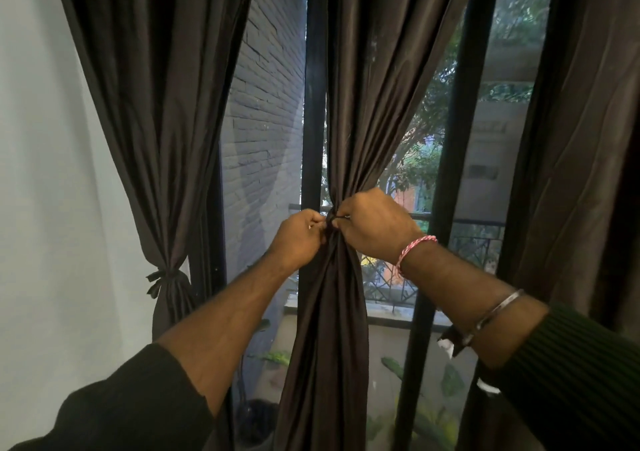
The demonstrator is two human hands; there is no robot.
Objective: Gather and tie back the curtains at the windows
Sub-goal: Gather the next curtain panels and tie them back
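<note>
Both hands at the middle curtain (341, 111): left hand (300, 239) and right hand (375, 225) pinching the tie (331, 221) ends to cinch gathered folds; left curtain (156, 104) already tied

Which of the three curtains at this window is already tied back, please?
The left curtain, beside the wall: a tie cinches it low down. Both hands, left hand and right hand, are knotting the middle curtain; the right curtain hangs loose.
</note>
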